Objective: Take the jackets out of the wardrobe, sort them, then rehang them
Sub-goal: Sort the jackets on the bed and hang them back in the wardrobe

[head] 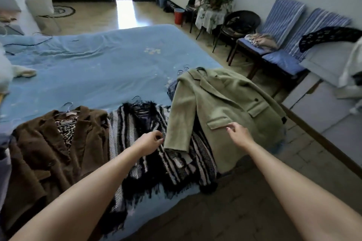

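Three jackets lie side by side on the blue bed (88,64), each on a hanger. A brown jacket (39,146) with a leopard lining is at the left. A black-and-white striped fringed jacket (137,143) is in the middle. An olive green jacket (225,107) is at the right, partly over the striped one and over the bed's corner. My left hand (149,141) hovers with curled fingers just by the green jacket's sleeve cuff, above the striped jacket. My right hand (238,132) is over the green jacket's lower pocket flap, fingers loosely bent, holding nothing.
A blue garment (172,88) pokes out from under the green jacket. Two blue striped chairs (282,25) stand along the right wall, with a black round chair (241,23) and a plant table (213,11) further back. A white cabinet (317,100) stands at the right.
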